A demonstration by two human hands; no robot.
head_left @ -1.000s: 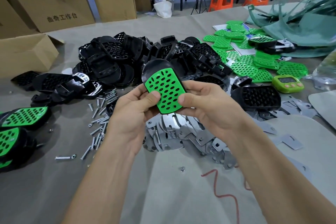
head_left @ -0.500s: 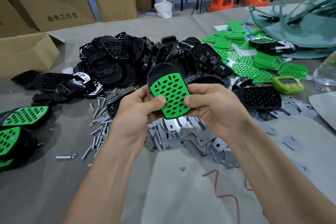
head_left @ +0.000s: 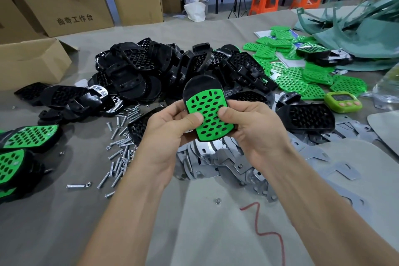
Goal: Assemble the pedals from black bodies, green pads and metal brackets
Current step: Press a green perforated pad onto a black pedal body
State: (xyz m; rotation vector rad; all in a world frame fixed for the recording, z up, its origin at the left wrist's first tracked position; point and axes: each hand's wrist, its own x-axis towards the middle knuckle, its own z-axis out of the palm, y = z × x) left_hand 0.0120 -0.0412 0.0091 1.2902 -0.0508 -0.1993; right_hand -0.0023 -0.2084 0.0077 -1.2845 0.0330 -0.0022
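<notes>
Both hands (head_left: 168, 131) (head_left: 257, 127) grip pedal (head_left: 208, 112); thumbs pressing green pad (head_left: 210, 117).

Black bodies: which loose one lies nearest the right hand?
The body lying grid up just right of the right hand, beside the green timer. The others lie farther off, in the heap or to the left.

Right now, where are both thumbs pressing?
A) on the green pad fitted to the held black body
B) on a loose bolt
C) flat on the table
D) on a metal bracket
A: the left hand and the right hand grip the black body from either side above the table, and both thumbs lie on the face of its green pad.
</notes>
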